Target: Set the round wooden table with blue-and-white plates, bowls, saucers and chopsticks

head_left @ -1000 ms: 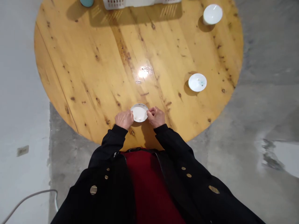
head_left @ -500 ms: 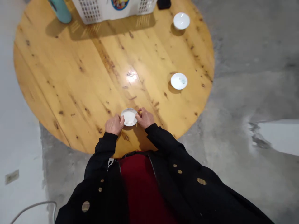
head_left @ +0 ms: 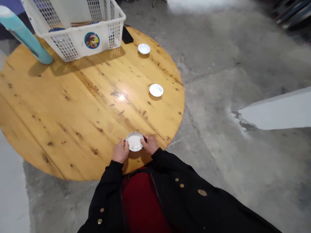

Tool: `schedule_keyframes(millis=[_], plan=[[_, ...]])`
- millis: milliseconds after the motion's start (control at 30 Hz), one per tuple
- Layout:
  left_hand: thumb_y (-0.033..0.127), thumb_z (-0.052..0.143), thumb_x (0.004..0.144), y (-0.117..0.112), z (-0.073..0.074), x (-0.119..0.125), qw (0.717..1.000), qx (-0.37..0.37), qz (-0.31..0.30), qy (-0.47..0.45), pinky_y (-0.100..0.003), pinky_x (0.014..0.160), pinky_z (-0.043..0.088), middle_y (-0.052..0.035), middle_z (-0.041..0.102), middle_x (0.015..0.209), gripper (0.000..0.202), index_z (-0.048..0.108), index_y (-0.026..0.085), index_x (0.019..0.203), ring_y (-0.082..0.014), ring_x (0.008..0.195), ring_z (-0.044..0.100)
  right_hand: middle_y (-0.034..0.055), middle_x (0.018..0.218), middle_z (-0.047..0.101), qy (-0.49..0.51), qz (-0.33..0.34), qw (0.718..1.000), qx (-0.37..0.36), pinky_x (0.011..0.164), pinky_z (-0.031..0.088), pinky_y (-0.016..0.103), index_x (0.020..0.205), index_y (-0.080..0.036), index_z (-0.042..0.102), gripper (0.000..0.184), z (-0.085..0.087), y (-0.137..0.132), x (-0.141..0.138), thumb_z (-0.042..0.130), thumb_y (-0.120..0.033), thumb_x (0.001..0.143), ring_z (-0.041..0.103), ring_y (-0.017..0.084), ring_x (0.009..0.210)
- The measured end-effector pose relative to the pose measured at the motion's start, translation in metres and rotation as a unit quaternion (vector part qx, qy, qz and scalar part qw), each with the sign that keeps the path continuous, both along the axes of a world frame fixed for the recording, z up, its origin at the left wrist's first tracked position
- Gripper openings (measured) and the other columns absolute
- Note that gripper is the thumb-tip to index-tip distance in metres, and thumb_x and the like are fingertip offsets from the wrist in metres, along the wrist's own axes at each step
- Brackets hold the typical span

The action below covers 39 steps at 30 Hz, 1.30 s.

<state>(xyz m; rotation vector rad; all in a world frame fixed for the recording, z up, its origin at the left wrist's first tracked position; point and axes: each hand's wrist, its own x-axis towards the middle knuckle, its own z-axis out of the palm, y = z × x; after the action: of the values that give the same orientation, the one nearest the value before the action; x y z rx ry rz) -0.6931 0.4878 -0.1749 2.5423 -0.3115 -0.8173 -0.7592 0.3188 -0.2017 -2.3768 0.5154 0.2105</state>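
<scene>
A small white dish (head_left: pixel 135 143) is held between my two hands near the front edge of the round wooden table (head_left: pixel 60 119). My left hand (head_left: pixel 120 150) grips its left rim, fingers closed. On the opposite rim my right hand (head_left: pixel 150 144) pinches the dish with the thumb over the edge. Whether the dish touches the tabletop I cannot tell. Farther off on the right part of the table sit a white bowl with a small bluish mark (head_left: pixel 156 90) and, beyond it, a plain white bowl (head_left: pixel 144 49).
A white plastic basket (head_left: pixel 73 43) with a round sticker stands at the back of the table, things inside it. Left of it is a turquoise upright object (head_left: pixel 31 42); a black phone-like item (head_left: pixel 127 35) lies on its right. A white pillar (head_left: pixel 277 111) rises from the concrete floor.
My view has tilted up and turned right, so more of the basket and floor shows. Both hands still hold the dish in much the same way.
</scene>
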Motion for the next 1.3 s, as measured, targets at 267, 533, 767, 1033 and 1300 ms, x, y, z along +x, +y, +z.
schedule_keyframes(millis=[267,533,767,1033,1300], plan=[[0.030,0.038,0.097,-0.034,0.008,-0.045,0.996,0.006,-0.081,0.021,-0.030,0.069,0.038,-0.0099,0.074,0.090,0.025,0.061,0.021,0.097,-0.0247,0.090,0.070,0.0041,0.067,0.066,0.008,-0.079,0.995,0.064,0.060,0.041,0.025,0.089,-0.015,0.070,0.031,0.001,-0.026,-0.070,0.045,-0.032,0.083,0.059,0.017,0.063],[0.028,0.037,0.098,-0.118,0.029,-0.085,0.997,0.030,-0.069,-0.019,-0.028,0.071,0.038,-0.0075,0.073,0.091,0.024,0.060,0.020,0.098,-0.0221,0.090,0.068,0.0033,0.064,0.063,-0.055,-0.084,0.991,0.093,0.058,0.041,0.025,0.092,-0.014,0.071,0.039,0.011,-0.110,-0.102,0.043,-0.039,0.081,0.056,0.015,0.057],[0.025,0.037,0.096,-0.251,0.030,-0.147,0.995,0.004,-0.094,0.024,-0.027,0.070,0.042,-0.0059,0.072,0.083,0.024,0.060,0.019,0.095,-0.0203,0.082,0.069,0.0062,0.063,0.065,-0.034,-0.136,0.983,0.120,0.052,0.042,0.025,0.097,-0.012,0.070,0.050,0.010,-0.238,-0.177,0.040,-0.048,0.078,0.060,0.018,0.057],[0.031,0.036,0.095,-0.340,0.034,-0.176,0.985,0.032,-0.170,0.017,-0.032,0.078,0.046,-0.0096,0.074,0.102,0.029,0.063,0.021,0.103,-0.0274,0.097,0.070,0.0035,0.052,0.061,0.011,-0.176,0.976,0.127,0.051,0.044,0.028,0.093,-0.012,0.071,0.052,0.015,-0.324,-0.221,0.042,-0.052,0.074,0.057,0.018,0.045],[0.031,0.038,0.095,-0.381,0.031,-0.148,0.994,0.004,-0.112,0.008,-0.031,0.075,0.045,-0.0074,0.075,0.096,0.026,0.062,0.022,0.103,-0.0262,0.094,0.070,0.0044,0.058,0.064,-0.004,-0.194,0.968,0.159,0.047,0.045,0.027,0.096,-0.010,0.069,0.057,0.016,-0.364,-0.184,0.044,-0.056,0.073,0.059,0.018,0.045]])
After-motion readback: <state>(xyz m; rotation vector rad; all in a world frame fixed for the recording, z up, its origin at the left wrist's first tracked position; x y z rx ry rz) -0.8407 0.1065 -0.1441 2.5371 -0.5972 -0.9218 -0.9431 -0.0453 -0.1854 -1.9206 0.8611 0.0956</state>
